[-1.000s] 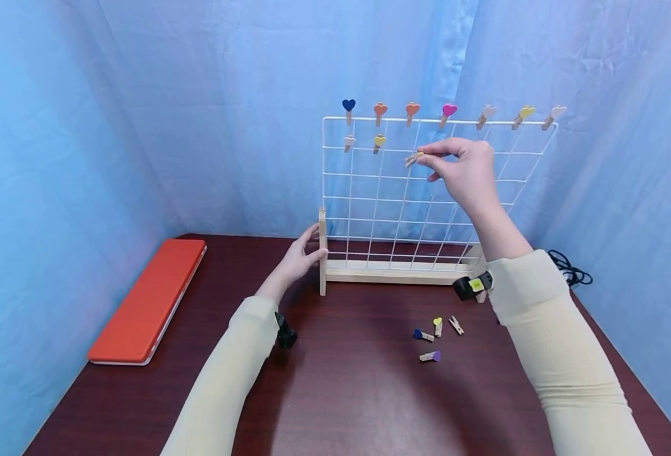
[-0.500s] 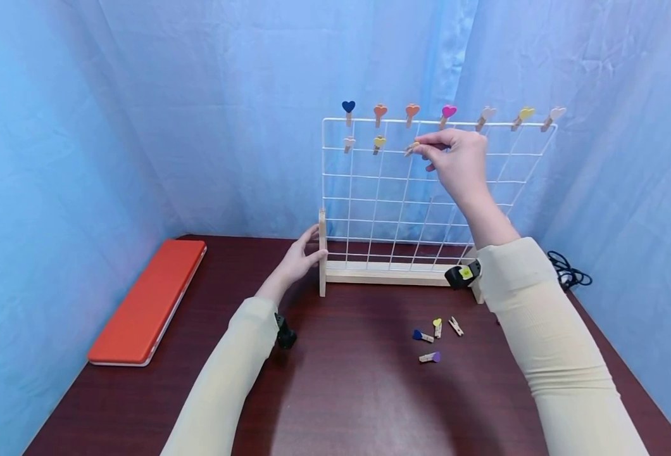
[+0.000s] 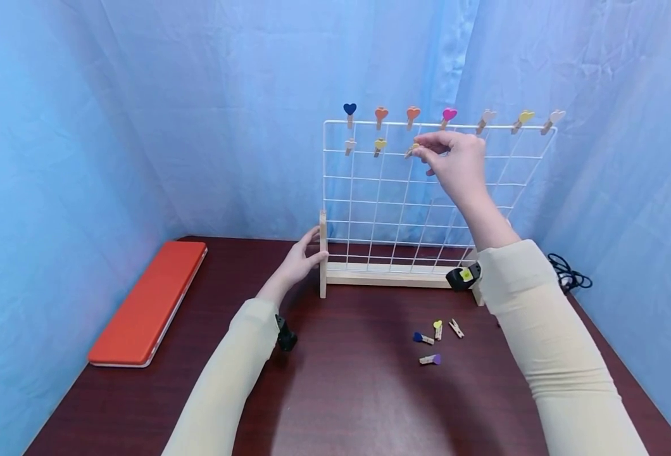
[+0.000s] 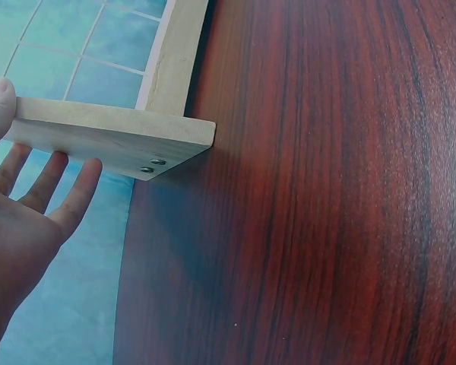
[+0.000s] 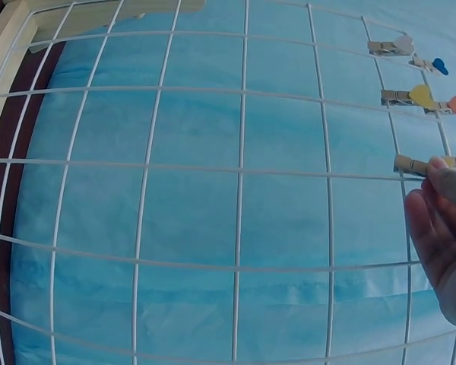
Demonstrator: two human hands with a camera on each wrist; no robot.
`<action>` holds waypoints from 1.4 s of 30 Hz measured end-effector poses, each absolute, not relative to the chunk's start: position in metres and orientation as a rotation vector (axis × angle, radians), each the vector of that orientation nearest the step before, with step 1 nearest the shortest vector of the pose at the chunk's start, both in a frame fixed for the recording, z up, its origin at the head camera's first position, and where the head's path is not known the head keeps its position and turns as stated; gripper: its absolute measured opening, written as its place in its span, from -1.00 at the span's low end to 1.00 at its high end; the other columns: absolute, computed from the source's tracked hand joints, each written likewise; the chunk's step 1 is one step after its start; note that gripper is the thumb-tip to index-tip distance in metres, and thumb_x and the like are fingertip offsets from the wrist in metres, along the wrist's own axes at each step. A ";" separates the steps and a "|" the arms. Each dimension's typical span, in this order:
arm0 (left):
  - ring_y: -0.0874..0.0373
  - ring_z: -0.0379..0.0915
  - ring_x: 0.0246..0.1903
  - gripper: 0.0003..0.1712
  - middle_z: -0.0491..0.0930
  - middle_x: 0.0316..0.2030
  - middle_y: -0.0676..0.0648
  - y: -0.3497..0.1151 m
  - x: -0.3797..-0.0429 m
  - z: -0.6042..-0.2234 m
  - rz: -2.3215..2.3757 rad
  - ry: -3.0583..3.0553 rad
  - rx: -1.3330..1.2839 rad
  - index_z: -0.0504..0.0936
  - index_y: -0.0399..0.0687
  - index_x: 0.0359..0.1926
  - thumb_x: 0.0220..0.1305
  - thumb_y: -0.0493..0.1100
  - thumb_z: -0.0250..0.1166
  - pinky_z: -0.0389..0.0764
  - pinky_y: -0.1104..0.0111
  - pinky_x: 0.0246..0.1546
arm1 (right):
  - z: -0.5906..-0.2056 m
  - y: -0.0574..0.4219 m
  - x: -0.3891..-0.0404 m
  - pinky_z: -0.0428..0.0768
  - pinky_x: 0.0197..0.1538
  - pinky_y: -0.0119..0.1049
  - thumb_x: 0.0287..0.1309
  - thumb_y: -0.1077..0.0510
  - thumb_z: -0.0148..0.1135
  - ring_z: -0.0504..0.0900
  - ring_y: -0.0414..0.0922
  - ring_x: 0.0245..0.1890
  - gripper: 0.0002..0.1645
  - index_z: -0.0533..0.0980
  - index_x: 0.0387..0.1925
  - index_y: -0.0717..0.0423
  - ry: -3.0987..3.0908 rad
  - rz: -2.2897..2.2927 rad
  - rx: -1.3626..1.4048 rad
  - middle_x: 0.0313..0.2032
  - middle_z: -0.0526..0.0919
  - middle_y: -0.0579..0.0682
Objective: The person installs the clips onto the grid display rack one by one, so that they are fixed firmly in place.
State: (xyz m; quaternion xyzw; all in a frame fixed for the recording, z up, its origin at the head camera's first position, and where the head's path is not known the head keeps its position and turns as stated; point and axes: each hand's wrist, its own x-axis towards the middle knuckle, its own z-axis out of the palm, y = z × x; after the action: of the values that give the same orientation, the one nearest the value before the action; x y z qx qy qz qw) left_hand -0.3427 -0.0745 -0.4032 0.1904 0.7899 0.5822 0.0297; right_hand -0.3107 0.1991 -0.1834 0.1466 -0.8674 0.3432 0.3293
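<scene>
My right hand (image 3: pixel 459 163) pinches a small wooden clothespin (image 5: pixel 412 165) between thumb and fingertips. This clothespin lies at the second horizontal wire of the white wire grid (image 3: pixel 392 201); its top is mostly covered by my fingers. My left hand (image 3: pixel 294 261) touches the grid's wooden side post (image 3: pixel 323 253), the thumb at its edge and the other fingers stretched along its outer face. To the left on that same wire sit a pale heart clothespin (image 3: pixel 350 146) and a yellow heart clothespin (image 3: pixel 380 147). Several more line the top wire, among them a navy one (image 3: pixel 349 114) and a pink one (image 3: pixel 448 116).
Loose on the dark table (image 3: pixel 335 392) lie a navy clothespin (image 3: pixel 423 338), a yellow one (image 3: pixel 438 329), a purple one (image 3: pixel 430 360) and another (image 3: pixel 456 328) with no heart showing. An orange case (image 3: pixel 150 304) is at left, a black cable (image 3: pixel 568 273) at right.
My right hand has moved slightly up and left, bringing the clothespin to the second wire, and then stays nearly still there. My left hand keeps its place on the post.
</scene>
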 end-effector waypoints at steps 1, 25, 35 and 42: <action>-0.06 0.18 0.18 -0.21 0.08 0.30 -0.12 -0.075 -0.343 -0.403 1.796 2.438 0.586 -0.05 0.16 0.37 0.20 -0.04 0.14 0.52 0.06 -0.11 | -0.184 0.200 -0.310 0.53 -0.48 -0.56 -0.04 -0.05 0.26 0.56 -0.36 -0.55 -0.64 0.61 -0.16 -0.03 -2.264 0.897 0.394 -0.34 0.66 -0.05; 0.00 0.20 0.17 -0.25 0.10 0.29 -0.08 -0.072 -0.349 -0.410 1.791 2.465 0.579 -0.04 0.22 0.36 0.24 -0.11 0.12 0.55 0.14 -0.15 | -0.336 0.270 -0.245 0.50 -0.18 -0.39 -0.18 0.00 0.40 0.52 -0.22 -0.17 -0.50 0.55 -0.08 -0.09 -2.458 0.535 1.132 -0.14 0.57 -0.17; 0.01 0.22 0.16 -0.21 0.11 0.29 -0.05 -0.077 -0.350 -0.411 1.774 2.496 0.575 -0.04 0.25 0.36 0.18 0.01 0.15 0.57 0.20 -0.17 | -0.426 0.287 -0.243 0.47 -0.31 -0.39 -0.12 0.05 0.37 0.44 -0.27 -0.32 -0.68 0.61 -0.22 -0.06 -2.737 0.502 1.234 -0.38 0.58 -0.28; 0.01 0.23 0.15 -0.23 0.14 0.28 -0.04 -0.080 -0.350 -0.414 1.801 2.487 0.563 -0.01 0.28 0.35 0.18 -0.02 0.16 0.57 0.18 -0.18 | -0.439 0.273 -0.247 0.41 -0.40 -0.47 -0.15 -0.01 0.37 0.40 -0.30 -0.44 -0.75 0.62 -0.33 -0.09 -2.775 0.380 1.241 -0.55 0.50 -0.30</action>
State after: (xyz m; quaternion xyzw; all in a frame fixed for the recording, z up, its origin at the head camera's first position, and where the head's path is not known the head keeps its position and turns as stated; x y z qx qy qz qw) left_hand -0.3498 -0.0803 -0.4143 0.1802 0.7966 0.5769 0.0099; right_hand -0.2467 0.2731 -0.4386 0.4047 -0.9052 0.1238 0.0391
